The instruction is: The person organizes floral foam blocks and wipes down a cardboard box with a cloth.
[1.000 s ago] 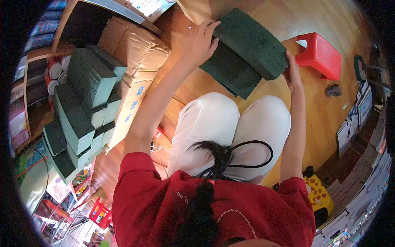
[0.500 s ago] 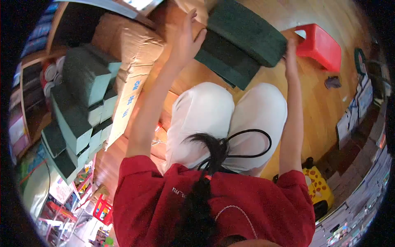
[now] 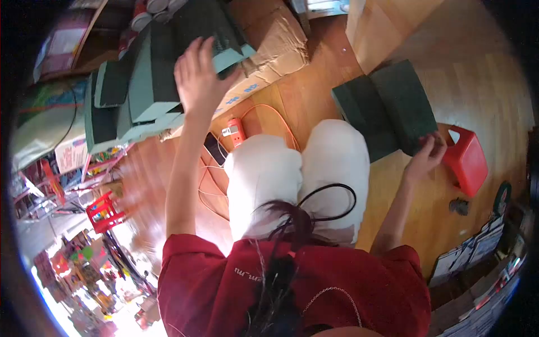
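Note:
My left hand (image 3: pixel 197 78) is raised over a stack of dark green blocks with pale green end faces (image 3: pixel 151 84), its fingers spread and thumb apart. Its fingers overlap the blocks at the near side of the stack. On the wooden floor in front of my knees lie two more dark green pieces, a thick block (image 3: pixel 405 101) and a flatter one (image 3: pixel 365 115) against its left side. At the thick block's near right corner is my right hand (image 3: pixel 425 157), fingers loosely bent and apart, fingertips right at the edge.
A red plastic stool (image 3: pixel 467 160) lies on its side just right of the thick block. Beside the stack stands a cardboard box (image 3: pixel 275 59). An orange power strip (image 3: pixel 236 132) with cords and a dark phone (image 3: pixel 214 149) lie by my left knee.
My view has turned left. My left hand has moved from beside the floor blocks to the stack. My right hand remains near the thick block's right end.

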Demonstrator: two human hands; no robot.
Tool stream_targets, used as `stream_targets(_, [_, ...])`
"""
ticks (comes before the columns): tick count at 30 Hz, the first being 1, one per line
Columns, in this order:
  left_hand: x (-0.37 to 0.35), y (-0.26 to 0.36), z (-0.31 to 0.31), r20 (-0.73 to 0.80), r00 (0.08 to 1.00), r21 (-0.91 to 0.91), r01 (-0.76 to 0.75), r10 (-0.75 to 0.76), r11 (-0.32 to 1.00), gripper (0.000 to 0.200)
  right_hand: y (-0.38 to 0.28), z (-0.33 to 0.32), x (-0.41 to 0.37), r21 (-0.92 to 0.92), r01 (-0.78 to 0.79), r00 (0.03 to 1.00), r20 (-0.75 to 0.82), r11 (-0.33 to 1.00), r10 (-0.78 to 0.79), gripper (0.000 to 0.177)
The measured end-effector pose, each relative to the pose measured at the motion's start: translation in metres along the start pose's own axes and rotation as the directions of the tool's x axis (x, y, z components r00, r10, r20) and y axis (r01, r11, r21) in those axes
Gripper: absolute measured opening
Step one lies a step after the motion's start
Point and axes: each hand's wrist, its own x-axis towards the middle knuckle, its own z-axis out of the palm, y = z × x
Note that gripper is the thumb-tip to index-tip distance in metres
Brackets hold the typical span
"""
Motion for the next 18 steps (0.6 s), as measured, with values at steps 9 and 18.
stream_targets(9, [-0.017,-0.030,0.063,0.040,0.988,0.340,-0.155,0.150,0.928,0.076,-0.060,0.073,-0.052,0.207,-0.124,0.850,0.527,0.971,-0.004,0.022])
stream_targets(18, [-0.002,-0.010,0.008,-0.072,0.982,0.144,-0.165,0.177,0.976,0.081,-0.089,0.089,-0.063,0.292,-0.230,0.715,0.698,0.929,-0.042,0.019])
